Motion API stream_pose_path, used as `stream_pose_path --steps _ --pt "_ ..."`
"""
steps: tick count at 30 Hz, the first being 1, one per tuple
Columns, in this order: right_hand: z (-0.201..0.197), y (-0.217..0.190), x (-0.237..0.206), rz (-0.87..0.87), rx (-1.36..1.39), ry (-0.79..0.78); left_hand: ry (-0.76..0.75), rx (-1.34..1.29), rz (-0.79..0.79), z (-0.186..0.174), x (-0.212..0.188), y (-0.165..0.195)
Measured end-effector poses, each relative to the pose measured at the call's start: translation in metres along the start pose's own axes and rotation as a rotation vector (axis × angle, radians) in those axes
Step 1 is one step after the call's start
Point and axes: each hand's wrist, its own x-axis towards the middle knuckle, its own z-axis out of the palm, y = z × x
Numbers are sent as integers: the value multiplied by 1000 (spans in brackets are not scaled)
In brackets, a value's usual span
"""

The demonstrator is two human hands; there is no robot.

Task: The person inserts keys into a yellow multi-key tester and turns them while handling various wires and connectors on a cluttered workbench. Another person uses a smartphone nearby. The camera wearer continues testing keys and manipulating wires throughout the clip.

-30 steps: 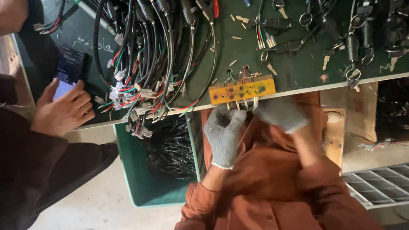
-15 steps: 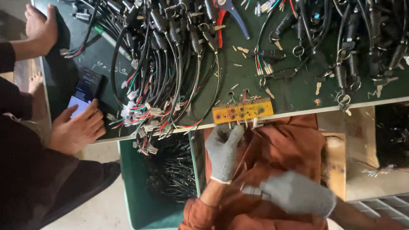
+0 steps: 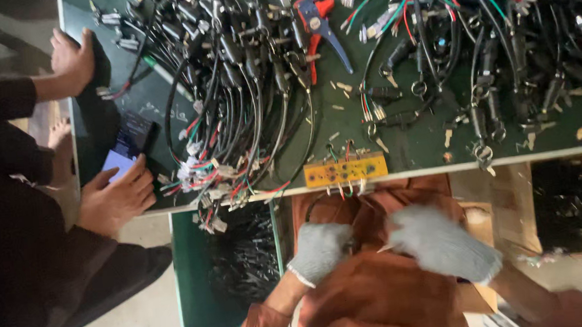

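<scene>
I see the yellow connector board [image 3: 345,170] lying at the near edge of the green worktop [image 3: 412,141], thin wires hanging off its lower side, and both gloved hands sit just below it over the rust-coloured garment — the left hand [image 3: 319,250] at about 7 o'clock from the board, the right hand [image 3: 443,241] at about 5 o'clock. Each grip is curled loosely, though I cannot tell whether either pinches a wire. At 10 o'clock lies a heap of black cable harnesses [image 3: 238,85], at 12 o'clock a red wire stripper [image 3: 316,18] — and far out at 9 o'clock another person's hand [image 3: 117,199] touches a phone [image 3: 129,144].
</scene>
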Motion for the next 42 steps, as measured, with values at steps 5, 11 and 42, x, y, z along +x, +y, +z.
stream_pose_path --steps 5,11,42 --pt "-2 5 -17 338 245 675 116 -110 -91 2 14 21" --pt "51 -12 -8 358 727 633 184 -291 -234 7 24 31" --pt "65 -13 12 291 358 618 194 -101 -196 9 26 28"
